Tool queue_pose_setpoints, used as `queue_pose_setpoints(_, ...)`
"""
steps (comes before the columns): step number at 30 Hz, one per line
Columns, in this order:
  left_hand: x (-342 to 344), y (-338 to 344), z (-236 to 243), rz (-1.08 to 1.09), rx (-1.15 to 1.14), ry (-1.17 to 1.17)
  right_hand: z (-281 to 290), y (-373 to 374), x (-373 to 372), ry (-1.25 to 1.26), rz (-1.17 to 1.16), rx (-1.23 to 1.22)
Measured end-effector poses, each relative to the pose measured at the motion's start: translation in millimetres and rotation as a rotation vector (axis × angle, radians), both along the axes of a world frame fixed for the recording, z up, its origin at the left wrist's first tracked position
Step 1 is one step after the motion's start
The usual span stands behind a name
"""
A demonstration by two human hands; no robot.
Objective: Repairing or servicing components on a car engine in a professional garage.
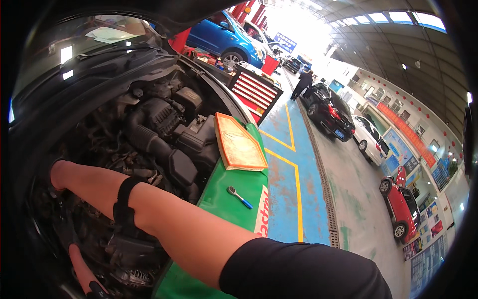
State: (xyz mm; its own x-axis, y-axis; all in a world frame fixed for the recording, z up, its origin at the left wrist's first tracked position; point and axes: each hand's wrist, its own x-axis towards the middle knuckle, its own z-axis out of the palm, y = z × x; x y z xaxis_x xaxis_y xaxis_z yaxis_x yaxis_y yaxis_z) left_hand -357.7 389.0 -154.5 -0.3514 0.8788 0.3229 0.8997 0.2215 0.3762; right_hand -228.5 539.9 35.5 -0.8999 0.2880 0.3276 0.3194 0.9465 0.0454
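Observation:
My right arm stretches across the open engine bay (pixel 112 164) of a car, a black band round the forearm. My right hand (pixel 49 172) is deep in shadow at the far left, its fingers hidden. Lower down, my left hand (pixel 63 226) looks dark, perhaps gloved, and reaches in among the engine parts; its fingers cannot be made out. Whether either holds anything is not visible. A used-looking panel air filter with an orange rim (pixel 243 144) lies on the green fender cover (pixel 219 187). Near it rests a ratchet with a blue handle end (pixel 240 197).
A ribbed black intake hose (pixel 142 132) and a black air-filter housing (pixel 164 113) stand in the bay. Beyond the fender is a tool cart with red drawers (pixel 255 90). A blue car (pixel 224 37), a black car (pixel 331 112) and a person in dark clothes (pixel 302 84) are farther off.

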Motion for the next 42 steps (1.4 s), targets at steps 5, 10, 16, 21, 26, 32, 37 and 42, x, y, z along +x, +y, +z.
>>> queue_pose_setpoints(5,6.7,-1.5,18.2,0.032,0.011,-0.024,57.7,-51.5,86.1,0.48,0.059,0.01)
queue_pose_setpoints(10,54.3,-17.0,92.8,-0.013,-0.16,-0.145,88.7,-127.8,232.8,0.574,-0.08,-0.454)
queue_pose_setpoints(16,52.4,-29.8,118.3,0.007,-0.227,-0.129,51.3,-229.7,414.9,0.885,-0.791,-1.363)
queue_pose_setpoints(21,57.8,-31.0,109.5,-0.019,-0.448,0.152,9.2,-301.2,501.5,1.142,-0.935,-1.416)
queue_pose_setpoints(26,61.3,-30.2,107.5,-0.025,-0.547,0.294,-21.3,-329.8,530.9,1.454,-0.897,-1.563)
queue_pose_setpoints(32,49.6,-29.5,105.2,0.163,-0.142,-0.321,-40.6,-328.5,541.0,1.502,-0.772,-1.633)
queue_pose_setpoints(37,52.1,-17.4,114.4,0.288,0.474,-1.646,-47.3,-328.6,546.3,1.504,-0.782,-1.648)
queue_pose_setpoints(42,67.5,-8.7,131.5,-0.068,0.496,-2.013,-53.7,-327.9,546.9,1.442,-0.812,-1.57)
